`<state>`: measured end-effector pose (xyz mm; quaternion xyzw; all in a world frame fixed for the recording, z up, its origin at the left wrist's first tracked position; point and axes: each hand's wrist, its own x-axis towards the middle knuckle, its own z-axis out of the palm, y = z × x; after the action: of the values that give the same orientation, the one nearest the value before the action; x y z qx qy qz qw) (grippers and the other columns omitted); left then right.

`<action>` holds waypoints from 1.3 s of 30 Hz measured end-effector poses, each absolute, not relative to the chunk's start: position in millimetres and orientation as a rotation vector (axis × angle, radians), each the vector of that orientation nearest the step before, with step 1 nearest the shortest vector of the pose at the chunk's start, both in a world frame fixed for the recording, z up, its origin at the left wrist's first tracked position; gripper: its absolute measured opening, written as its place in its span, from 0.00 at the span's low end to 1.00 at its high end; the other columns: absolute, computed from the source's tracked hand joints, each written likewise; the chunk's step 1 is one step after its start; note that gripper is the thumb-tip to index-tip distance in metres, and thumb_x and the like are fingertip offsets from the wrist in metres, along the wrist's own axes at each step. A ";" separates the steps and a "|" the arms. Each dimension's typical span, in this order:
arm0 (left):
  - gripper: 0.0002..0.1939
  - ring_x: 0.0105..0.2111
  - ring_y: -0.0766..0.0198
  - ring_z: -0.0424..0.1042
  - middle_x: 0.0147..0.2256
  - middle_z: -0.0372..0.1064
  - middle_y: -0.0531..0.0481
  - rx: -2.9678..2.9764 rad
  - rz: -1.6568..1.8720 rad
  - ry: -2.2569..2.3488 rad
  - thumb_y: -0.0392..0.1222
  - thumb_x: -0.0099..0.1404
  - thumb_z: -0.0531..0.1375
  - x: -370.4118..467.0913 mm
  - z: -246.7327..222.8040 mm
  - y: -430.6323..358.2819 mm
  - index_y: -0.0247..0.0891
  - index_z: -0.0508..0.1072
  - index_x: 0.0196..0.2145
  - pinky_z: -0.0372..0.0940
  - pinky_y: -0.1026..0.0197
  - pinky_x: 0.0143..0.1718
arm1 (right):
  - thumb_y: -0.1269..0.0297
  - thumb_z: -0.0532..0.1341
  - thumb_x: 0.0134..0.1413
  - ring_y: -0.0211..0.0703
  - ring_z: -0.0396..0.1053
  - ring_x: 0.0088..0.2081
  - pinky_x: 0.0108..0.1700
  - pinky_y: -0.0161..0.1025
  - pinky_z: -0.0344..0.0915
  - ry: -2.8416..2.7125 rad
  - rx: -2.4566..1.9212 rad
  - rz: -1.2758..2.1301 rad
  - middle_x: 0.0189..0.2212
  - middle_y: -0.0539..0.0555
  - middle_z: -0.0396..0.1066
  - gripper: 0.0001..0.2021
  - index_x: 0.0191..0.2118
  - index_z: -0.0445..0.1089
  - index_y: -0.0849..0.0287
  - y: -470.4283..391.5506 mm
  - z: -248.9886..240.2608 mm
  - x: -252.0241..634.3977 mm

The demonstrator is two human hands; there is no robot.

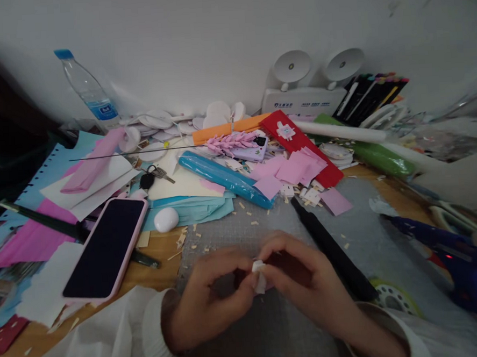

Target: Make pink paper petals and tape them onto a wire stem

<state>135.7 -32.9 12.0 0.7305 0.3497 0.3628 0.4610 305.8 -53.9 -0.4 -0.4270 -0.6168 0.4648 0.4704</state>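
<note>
A small white piece (pixel 259 277), perhaps paper, is pinched between both hands above the grey cutting mat (pixel 242 235). My left hand (pixel 215 287) grips it from the left, with fingers curled and a little blurred. From the right, my right hand (pixel 303 271) holds the same piece between thumb and fingertips. A bit of pink shows just behind the white piece, mostly hidden by the fingers. Small pale scraps lie on the mat. The long black wrapped item (pixel 331 248) rests just beyond my right hand.
At the left lie a phone (pixel 105 248) and a white egg-shaped item (pixel 166 219). A blue glue gun (pixel 449 252) with a red light and a tape roll (pixel 391 298) are at the right. Pink squares (pixel 298 167), a blue roll (pixel 224 176) and a bottle (pixel 87 91) stand or lie farther back.
</note>
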 end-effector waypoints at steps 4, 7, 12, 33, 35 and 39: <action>0.07 0.22 0.66 0.66 0.21 0.68 0.48 1.906 0.893 0.812 0.29 0.58 0.56 133.8 8.9 -32.6 0.33 0.71 0.24 0.60 0.65 0.25 | 0.73 0.60 0.54 0.36 0.67 0.30 0.29 0.32 0.66 -1.497 -1.001 1.282 0.29 0.49 0.65 0.04 0.33 0.67 0.57 -53.1 0.6 305.7; 0.06 0.22 0.67 0.65 0.21 0.66 0.49 1.943 0.871 0.772 0.28 0.56 0.56 132.7 7.5 -31.9 0.33 0.70 0.24 0.59 0.65 0.24 | 0.74 0.59 0.53 0.37 0.68 0.30 0.31 0.34 0.68 -1.518 -1.023 1.321 0.30 0.49 0.66 0.05 0.34 0.66 0.57 -53.3 1.2 306.1; 0.07 0.22 0.67 0.64 0.20 0.64 0.50 1.967 0.858 0.752 0.28 0.57 0.56 132.1 9.1 -30.9 0.35 0.68 0.23 0.59 0.65 0.24 | 0.76 0.59 0.53 0.36 0.67 0.29 0.31 0.33 0.67 -1.562 -1.004 1.286 0.28 0.49 0.66 0.05 0.31 0.66 0.58 -54.0 3.7 306.7; 0.08 0.28 0.66 0.70 0.27 0.73 0.47 1.854 0.864 0.845 0.34 0.65 0.56 132.4 2.5 -31.8 0.33 0.73 0.30 0.63 0.67 0.30 | 0.79 0.57 0.56 0.41 0.70 0.40 0.41 0.39 0.70 -2.014 -0.847 0.542 0.39 0.54 0.70 0.15 0.47 0.67 0.55 -53.9 -12.0 322.7; 0.08 0.28 0.66 0.70 0.27 0.72 0.47 1.867 0.869 0.840 0.33 0.65 0.56 132.9 3.6 -31.4 0.33 0.73 0.29 0.63 0.67 0.30 | 0.79 0.58 0.56 0.41 0.70 0.40 0.41 0.39 0.70 -1.989 -0.850 0.585 0.39 0.53 0.71 0.16 0.47 0.67 0.54 -53.6 -11.1 322.7; 0.08 0.27 0.65 0.70 0.26 0.72 0.47 1.869 0.869 0.843 0.33 0.64 0.55 133.9 5.6 -31.0 0.33 0.73 0.29 0.64 0.67 0.30 | 0.80 0.57 0.55 0.41 0.70 0.40 0.41 0.39 0.70 -1.954 -0.867 0.612 0.38 0.53 0.71 0.16 0.46 0.67 0.54 -53.3 -8.8 320.9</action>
<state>133.9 -31.0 5.6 0.7531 0.3396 0.3501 0.4415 320.9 -53.3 -8.8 -0.3495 -0.7878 0.2466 0.4431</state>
